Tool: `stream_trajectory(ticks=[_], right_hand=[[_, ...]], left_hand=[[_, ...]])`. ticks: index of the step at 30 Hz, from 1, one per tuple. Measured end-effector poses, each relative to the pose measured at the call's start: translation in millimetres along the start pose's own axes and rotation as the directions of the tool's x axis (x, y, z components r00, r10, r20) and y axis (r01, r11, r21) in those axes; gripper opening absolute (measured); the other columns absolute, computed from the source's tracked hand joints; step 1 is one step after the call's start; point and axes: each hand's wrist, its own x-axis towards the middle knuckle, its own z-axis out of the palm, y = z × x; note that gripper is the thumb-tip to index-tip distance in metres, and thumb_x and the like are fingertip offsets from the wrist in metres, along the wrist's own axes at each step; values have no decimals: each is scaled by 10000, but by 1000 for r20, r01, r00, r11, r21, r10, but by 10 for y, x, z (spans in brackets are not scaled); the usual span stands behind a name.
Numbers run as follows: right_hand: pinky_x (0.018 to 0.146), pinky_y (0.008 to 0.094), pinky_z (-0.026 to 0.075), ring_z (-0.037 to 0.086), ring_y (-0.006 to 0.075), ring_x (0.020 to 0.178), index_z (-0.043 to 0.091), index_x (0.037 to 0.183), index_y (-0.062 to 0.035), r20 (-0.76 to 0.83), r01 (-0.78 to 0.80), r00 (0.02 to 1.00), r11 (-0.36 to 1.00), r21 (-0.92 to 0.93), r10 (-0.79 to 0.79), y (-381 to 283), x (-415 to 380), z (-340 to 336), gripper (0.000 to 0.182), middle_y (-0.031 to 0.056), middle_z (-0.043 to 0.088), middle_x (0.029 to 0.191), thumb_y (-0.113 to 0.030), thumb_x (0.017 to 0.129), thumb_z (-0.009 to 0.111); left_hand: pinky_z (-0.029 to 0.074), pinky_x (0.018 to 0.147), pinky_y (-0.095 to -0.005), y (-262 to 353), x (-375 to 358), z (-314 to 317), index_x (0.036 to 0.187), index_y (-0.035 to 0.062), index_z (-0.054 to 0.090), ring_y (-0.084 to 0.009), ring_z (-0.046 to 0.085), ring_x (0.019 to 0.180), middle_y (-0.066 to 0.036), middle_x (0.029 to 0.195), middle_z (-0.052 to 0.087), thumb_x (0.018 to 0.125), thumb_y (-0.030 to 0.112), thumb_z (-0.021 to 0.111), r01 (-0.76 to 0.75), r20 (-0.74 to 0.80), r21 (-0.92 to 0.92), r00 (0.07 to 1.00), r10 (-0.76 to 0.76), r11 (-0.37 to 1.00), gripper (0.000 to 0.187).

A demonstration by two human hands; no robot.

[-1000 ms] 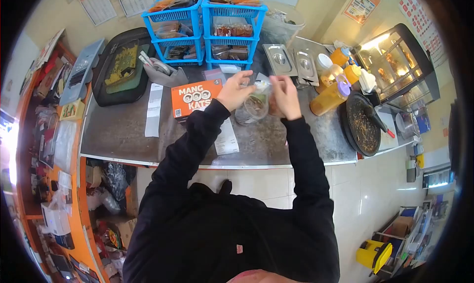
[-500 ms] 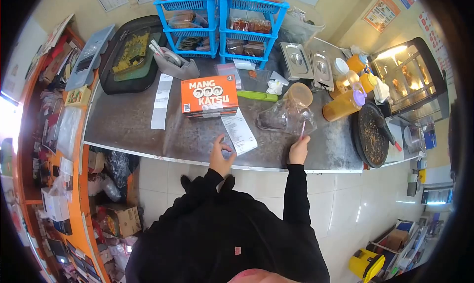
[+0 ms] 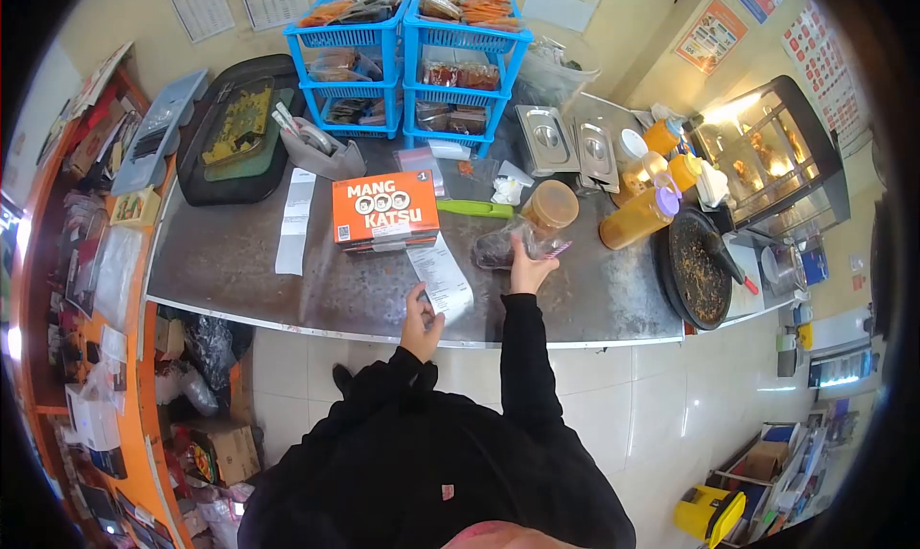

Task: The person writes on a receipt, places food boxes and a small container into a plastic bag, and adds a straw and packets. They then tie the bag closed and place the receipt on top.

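Note:
My right hand [image 3: 528,269] is closed on the gathered part of a clear plastic bag [image 3: 495,247] with dark contents, which lies on the metal counter. A thin pink strip pokes out to the right of those fingers. My left hand [image 3: 420,325] hovers at the counter's front edge, fingers apart, close to the lower end of a printed receipt [image 3: 444,279]. That receipt runs out from an orange Mang Katsu box [image 3: 385,210]. Just behind the bag stands a round tub [image 3: 552,204] with a brownish lid. A green-handled tool [image 3: 476,208] lies between box and tub.
Blue tiered baskets [image 3: 455,95] with packed goods stand at the back. Lidded steel pans [image 3: 549,139], sauce bottles [image 3: 640,217] and a black pan [image 3: 697,271] are on the right. A second receipt [image 3: 295,225], a grey holder [image 3: 331,158] and a black tray [image 3: 198,183] sit left.
My right hand has moved left, from the pink strip at the bag's right end onto the bag itself. The bag is drawn closer together. My left hand stays near the receipt. The view has shifted.

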Motion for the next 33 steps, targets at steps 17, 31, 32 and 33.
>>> stream_trajectory(ticks=[17, 31, 32, 33], right_hand=[[811, 372, 421, 520, 327, 978, 379, 877, -23, 408, 694, 587, 694, 191, -699, -379, -263, 528, 462, 175, 512, 1081, -53, 617, 759], [930, 412, 332, 419, 321, 1101, 269, 906, -50, 547, 683, 535, 711, 168, -644, -1007, -300, -383, 523, 177, 372, 1097, 32, 603, 686], [934, 411, 328, 421, 314, 1102, 268, 907, -53, 551, 605, 576, 768, 208, -604, -984, -344, -438, 519, 173, 374, 1090, 35, 611, 685], [938, 410, 325, 423, 307, 1103, 267, 907, -57, 556, 519, 618, 820, 241, -555, -956, -372, -474, 516, 170, 375, 1084, 37, 618, 684]], left_hand=[[454, 553, -252, 145, -139, -263, 1134, 66, 539, -112, 523, 575, -69, 806, 535, 722, 79, 672, 127, -17, 352, 991, -130, 927, 433], [469, 670, -363, 143, -193, -262, 1083, 10, 581, -273, 554, 782, -111, 975, 513, 698, 223, 677, -104, 108, 747, 994, 33, 657, 451], [462, 694, -377, 161, -160, -270, 1075, 10, 585, -282, 545, 820, -113, 992, 510, 687, 237, 682, -115, 123, 768, 992, 31, 630, 460], [454, 718, -390, 189, -149, -278, 1066, 9, 589, -292, 537, 858, -116, 1010, 507, 676, 251, 687, -129, 144, 788, 989, 24, 602, 469]])
